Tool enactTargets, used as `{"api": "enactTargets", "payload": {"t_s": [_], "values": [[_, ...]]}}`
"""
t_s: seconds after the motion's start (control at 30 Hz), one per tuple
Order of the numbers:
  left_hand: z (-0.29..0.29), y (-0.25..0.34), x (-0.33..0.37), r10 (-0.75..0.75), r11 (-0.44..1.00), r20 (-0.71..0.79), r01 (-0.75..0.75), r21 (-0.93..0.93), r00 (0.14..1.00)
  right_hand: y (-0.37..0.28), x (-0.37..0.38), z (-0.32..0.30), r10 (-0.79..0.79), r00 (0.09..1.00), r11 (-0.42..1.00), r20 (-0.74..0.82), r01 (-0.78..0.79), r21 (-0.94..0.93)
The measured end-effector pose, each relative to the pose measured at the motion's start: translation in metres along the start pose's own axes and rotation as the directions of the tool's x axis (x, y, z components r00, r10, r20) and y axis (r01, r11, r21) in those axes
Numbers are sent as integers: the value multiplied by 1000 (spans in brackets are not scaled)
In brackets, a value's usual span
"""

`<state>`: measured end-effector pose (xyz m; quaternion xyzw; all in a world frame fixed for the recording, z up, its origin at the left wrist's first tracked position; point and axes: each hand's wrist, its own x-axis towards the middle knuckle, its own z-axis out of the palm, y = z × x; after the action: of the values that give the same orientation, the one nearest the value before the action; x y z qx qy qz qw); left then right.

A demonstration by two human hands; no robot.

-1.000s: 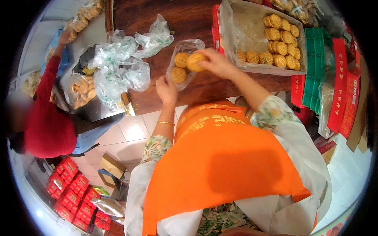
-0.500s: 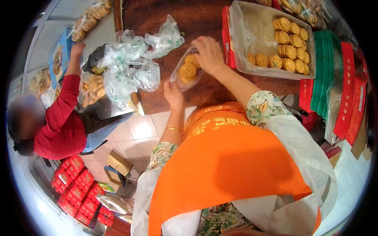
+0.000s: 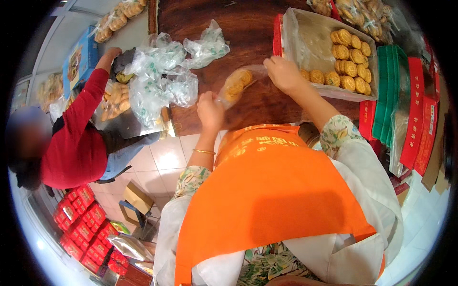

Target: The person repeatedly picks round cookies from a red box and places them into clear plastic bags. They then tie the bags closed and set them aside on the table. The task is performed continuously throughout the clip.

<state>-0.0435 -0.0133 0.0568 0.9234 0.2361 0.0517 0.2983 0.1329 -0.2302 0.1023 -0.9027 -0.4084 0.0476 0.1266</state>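
Stretched between my hands over the dark wooden table is a clear plastic bag point(image 3: 255, 72) with round golden pastries point(image 3: 235, 89) inside. My left hand point(image 3: 210, 111) pinches one end of the bag, close to the table's near edge. At the other end my right hand point(image 3: 285, 74) grips the plastic with its fingers closed. Just right of that hand stands an open box point(image 3: 307, 35) with a clear liner. More golden pastries point(image 3: 350, 68) stand in rows inside it, along its right and near sides.
Crumpled clear plastic bags point(image 3: 157, 78) lie on the table point(image 3: 248, 28) to the left. A person in a red sweater point(image 3: 76, 138) reaches toward them from the left. Green trays point(image 3: 392, 95) and red cartons point(image 3: 412, 114) stand at right. Red packages point(image 3: 83, 224) are stacked at lower left.
My right hand has moved right and a little nearer, drawing the bag out lengthwise. My left hand has stayed at its end. The other person's arm has shifted toward the plastic bags.
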Motion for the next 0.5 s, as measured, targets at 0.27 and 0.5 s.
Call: {"api": "enactTargets", "payload": {"t_s": [0.27,0.5], "values": [[-30,37,18,134,983,-61,-125,137,989,-16,-29,43,48,972,664,-230,141,734],[-26,78,28,381,924,214,-378,-52,900,-55,14,105,421,899,335,121,-278,900]]}}
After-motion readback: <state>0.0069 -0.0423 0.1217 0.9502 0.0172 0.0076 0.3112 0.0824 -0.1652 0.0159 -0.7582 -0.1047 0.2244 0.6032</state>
